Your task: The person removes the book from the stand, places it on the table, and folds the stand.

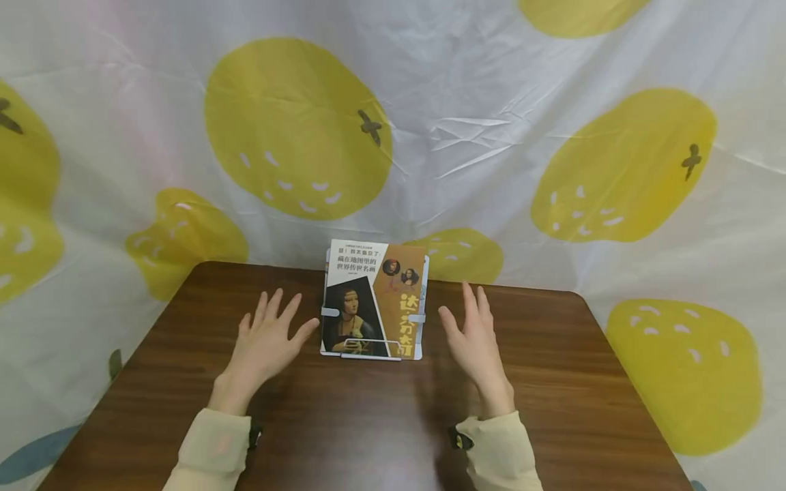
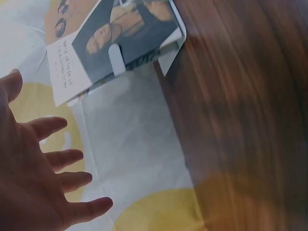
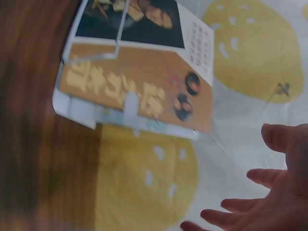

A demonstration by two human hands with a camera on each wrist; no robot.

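A book (image 1: pixel 359 300) with a painted portrait and an orange panel on its cover stands upright on a light book stand (image 1: pixel 331 354) near the table's far edge. Small side clips and a wire bar lie across the cover's front. My left hand (image 1: pixel 265 344) is just left of the book, fingers spread, holding nothing. On the other side my right hand (image 1: pixel 477 344) is held apart from the book with its fingers extended. Both wrist views show the hands, left (image 2: pixel 43 178) and right (image 3: pixel 269 187), with a gap between them and the book.
The brown wooden table (image 1: pixel 368 423) reaches from the sleeves back to a hanging white cloth (image 1: pixel 454 157) printed with yellow fruit. The cloth stands close behind the book stand. Dark straps (image 1: pixel 460 438) show at the wrists.
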